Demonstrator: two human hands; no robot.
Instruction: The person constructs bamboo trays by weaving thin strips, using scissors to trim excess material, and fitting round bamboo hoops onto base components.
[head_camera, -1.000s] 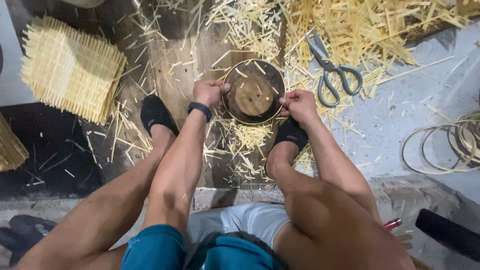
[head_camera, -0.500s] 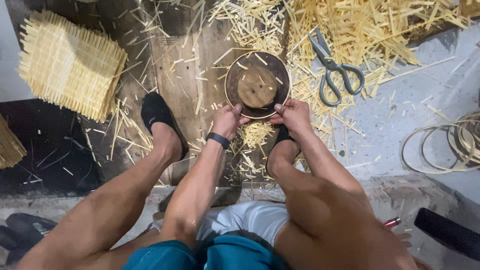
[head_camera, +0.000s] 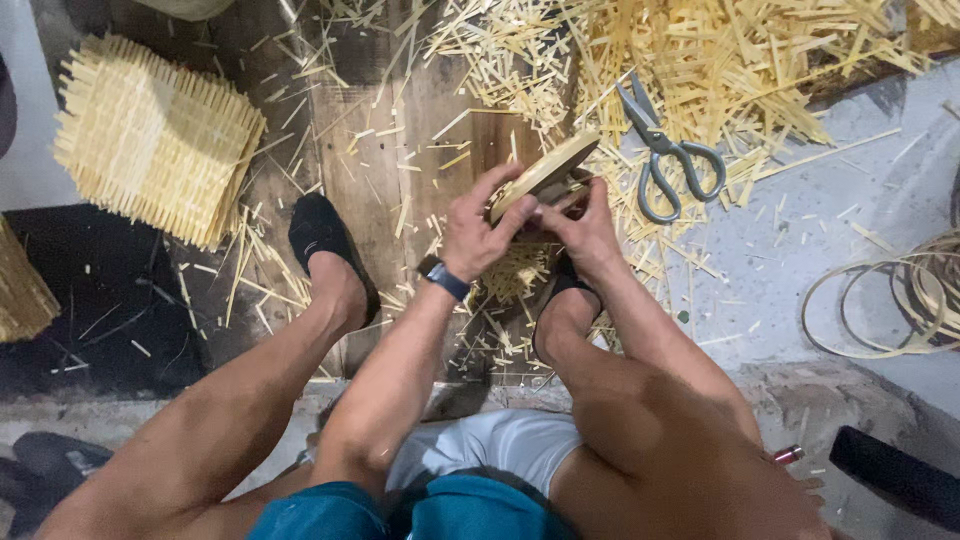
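We look down on a seated person's bare legs, feet in black slip-on shoes, planted on a dark wooden floor board (head_camera: 400, 150) littered with pale bamboo slivers.

Left hand (head_camera: 478, 232): raised above the board, a dark wristband (head_camera: 445, 278) at the wrist. Its fingers (head_camera: 500, 185) are clenched around the near edge of a round, shallow woven bamboo tray (head_camera: 545, 172), thumb on top of the rim.

Right hand (head_camera: 582, 228): just beside the left hand, touching it at the fingertips. Its fingers are closed on the underside of the same round tray; exactly how they grip beneath it we cannot tell, since the tray and the left hand cover them.

The tray is lifted off the board and tilted steeply, its far edge higher and pointing away from the person, so we see mostly its pale rim and outer face. It hangs above the gap between the two shoes, nearer the right shoe (head_camera: 560, 300) than the left shoe (head_camera: 322, 232).

Around the tray:
- Grey-handled metal scissors (head_camera: 665, 160), lying shut just to the right of the tray on a heap of cut bamboo strips (head_camera: 740, 60).
- A square stack of flat woven bamboo mats (head_camera: 155, 135), well apart to the left of the tray.
- Coiled thin bamboo hoops (head_camera: 890, 300) on the grey concrete floor, far right of the tray.
- Loose short offcuts directly beneath the tray, between the feet.
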